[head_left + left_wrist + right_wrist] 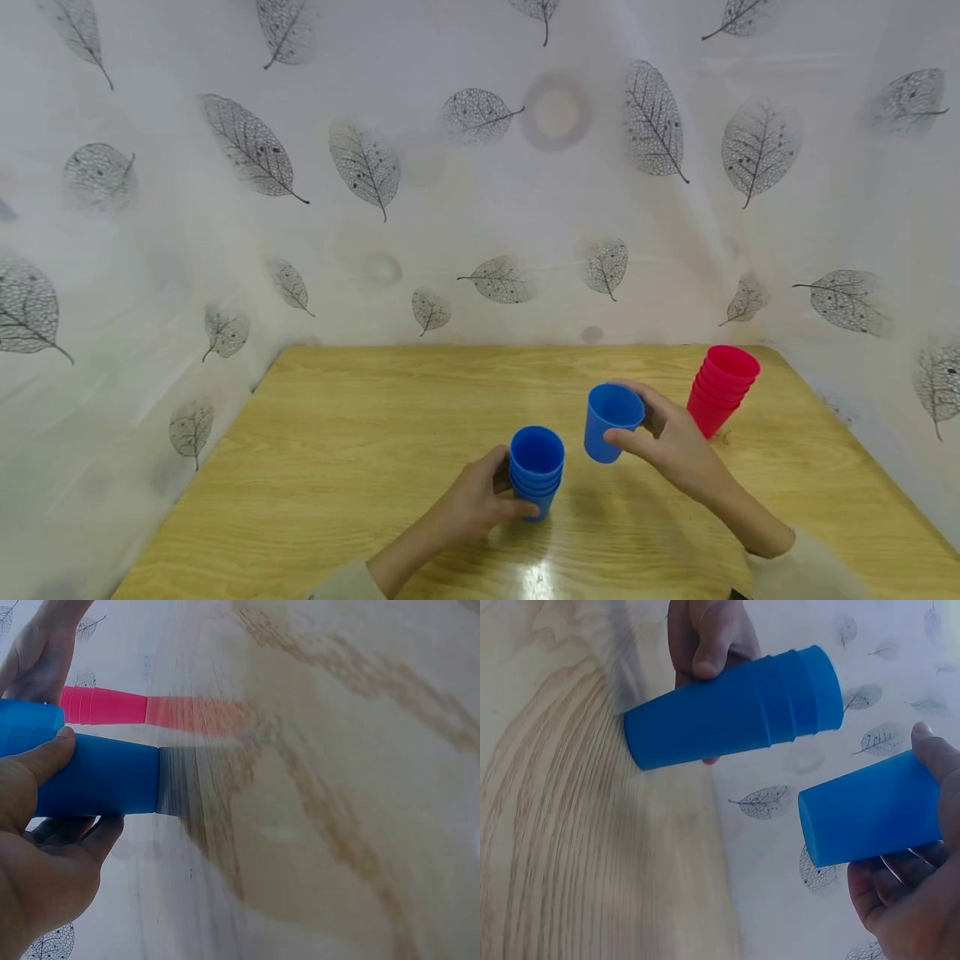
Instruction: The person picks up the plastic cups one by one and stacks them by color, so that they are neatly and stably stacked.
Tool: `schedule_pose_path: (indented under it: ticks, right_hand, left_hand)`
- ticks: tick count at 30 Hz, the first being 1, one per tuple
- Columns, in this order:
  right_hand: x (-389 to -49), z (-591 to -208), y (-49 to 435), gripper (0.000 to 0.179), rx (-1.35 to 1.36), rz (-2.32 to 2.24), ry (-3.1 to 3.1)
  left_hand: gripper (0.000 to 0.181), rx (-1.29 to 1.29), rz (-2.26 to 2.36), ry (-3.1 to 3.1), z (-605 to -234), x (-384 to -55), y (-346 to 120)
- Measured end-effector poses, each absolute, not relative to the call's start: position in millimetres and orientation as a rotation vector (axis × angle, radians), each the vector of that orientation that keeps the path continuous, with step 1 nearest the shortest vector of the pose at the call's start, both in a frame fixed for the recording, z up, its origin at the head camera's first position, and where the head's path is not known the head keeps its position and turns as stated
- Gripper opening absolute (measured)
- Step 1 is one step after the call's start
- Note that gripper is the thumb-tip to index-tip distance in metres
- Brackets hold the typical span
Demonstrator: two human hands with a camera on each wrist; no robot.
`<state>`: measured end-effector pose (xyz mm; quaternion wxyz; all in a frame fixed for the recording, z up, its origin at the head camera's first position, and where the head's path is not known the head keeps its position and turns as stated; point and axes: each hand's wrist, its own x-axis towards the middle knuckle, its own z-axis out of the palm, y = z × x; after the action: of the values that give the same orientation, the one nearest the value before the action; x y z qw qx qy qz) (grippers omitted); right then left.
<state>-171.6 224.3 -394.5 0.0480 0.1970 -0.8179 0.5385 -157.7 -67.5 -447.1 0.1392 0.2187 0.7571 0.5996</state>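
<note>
A stack of several blue cups (537, 482) stands upright on the table, and my left hand (471, 504) grips it low down, thumb on the near side. Above the table, to the right of that stack, my right hand (681, 450) holds a single blue cup (600, 433) with its mouth up, thumb in front and fingers behind. In the right wrist view the lone cup (874, 814) hangs apart from the stack (705, 712). The left wrist view shows the base of the stack (112, 776) meeting its reflection on the tabletop.
A stack of several red cups (716, 392) stands at the back right of the wooden table (360, 433), just beyond my right hand. A pale wall covering (450, 208) with dark leaf prints rises behind the table and along both sides.
</note>
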Motion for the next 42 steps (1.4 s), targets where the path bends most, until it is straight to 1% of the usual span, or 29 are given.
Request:
schedule_pose_path:
  ticks: [9,16,21,26,42]
  right_hand:
    - [-151.3,-373.3,214.4,0.049,0.733,1.669,-2.426]
    - [-142.2,-357.2,197.1,0.051,0.846,1.684,-2.394]
    - [-144.1,-350.5,183.8,0.054,0.928,1.654,-2.343]
    - [-148.6,-346.8,172.9,0.052,0.962,1.677,-2.312]
    - [-163.0,-347.1,161.7,0.056,0.902,1.687,-2.329]
  left_hand:
    - [0.059,0.629,1.725,2.203,-447.0,-157.8,-67.2]
    - [0.059,0.671,1.76,2.188,-449.9,-159.4,-67.2]
    - [0.06,0.676,1.748,2.188,-450.3,-159.8,-68.1]
    - [0.063,0.647,1.714,2.187,-448.2,-159.6,-68.4]
    - [0.064,0.634,1.717,2.171,-448.5,-159.7,-69.2]
